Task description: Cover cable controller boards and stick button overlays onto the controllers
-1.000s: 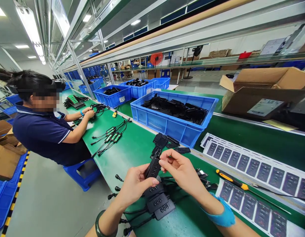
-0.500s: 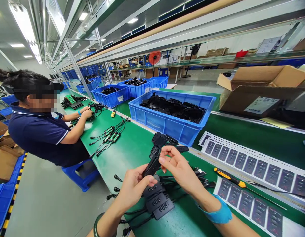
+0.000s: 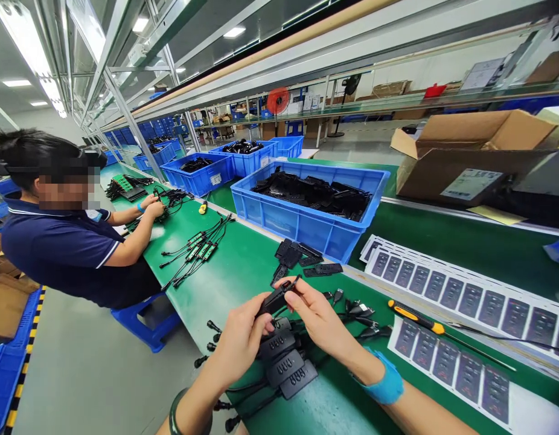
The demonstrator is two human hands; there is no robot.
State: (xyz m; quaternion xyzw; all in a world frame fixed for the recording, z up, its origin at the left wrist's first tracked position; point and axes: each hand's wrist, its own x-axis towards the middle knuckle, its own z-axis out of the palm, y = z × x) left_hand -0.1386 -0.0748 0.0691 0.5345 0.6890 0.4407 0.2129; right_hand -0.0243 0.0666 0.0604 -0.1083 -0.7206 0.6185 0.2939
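Between my two hands is a narrow black plastic case, held slightly tilted above the bench. My left hand closes around its left end. At the other end my right hand pinches it with thumb and fingers; a thin dark piece sticks up there, and I cannot make out whether it is a cable or an edge. Just below lie several black controller boxes with three slots each and cables attached. Loose black cover plates lie beyond my hands, and cable plugs are to the right.
A blue bin full of black plates stands behind the covers. Label sheets and a yellow-black screwdriver lie right. Green circuit boards with cables are left, near a seated co-worker. An open carton stands back right.
My right hand has come down, and the black case is now lower and more level than before. The loose cover plates show more fully. The whole view has shifted slightly.
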